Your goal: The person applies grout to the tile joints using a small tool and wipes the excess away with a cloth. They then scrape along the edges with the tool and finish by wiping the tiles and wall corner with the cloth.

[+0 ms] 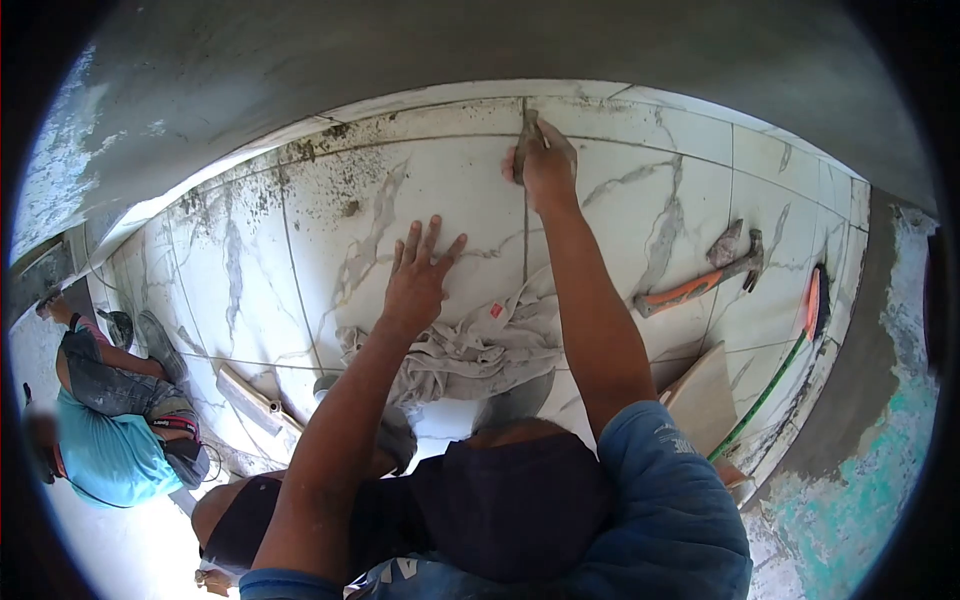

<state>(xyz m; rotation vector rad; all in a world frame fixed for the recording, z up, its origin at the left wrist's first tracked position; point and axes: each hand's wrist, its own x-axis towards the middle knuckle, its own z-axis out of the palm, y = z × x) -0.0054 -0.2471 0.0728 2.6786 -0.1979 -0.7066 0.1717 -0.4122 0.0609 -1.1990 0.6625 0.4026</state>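
Note:
My left hand (418, 285) lies on a white, grey-veined floor tile (370, 200) with its fingers spread, holding nothing. Farther forward, my right hand (545, 165) is closed around a dark hand tool (528, 130), whose end touches the tiles near the joint in front of the wall. Part of the tool is hidden by the fingers. A crumpled grey cloth (470, 355) lies on the floor just below and right of my left hand. Dark crumbs of dirt (350, 207) are scattered over the tiles to the left.
At right lie a hammer (700, 285) with an orange handle, a grey lump (725, 243), a broom (815, 305) with a green stick and a tile piece (705, 400). A person (120, 430) crouches at far left. The grey wall (500, 45) curves across the front.

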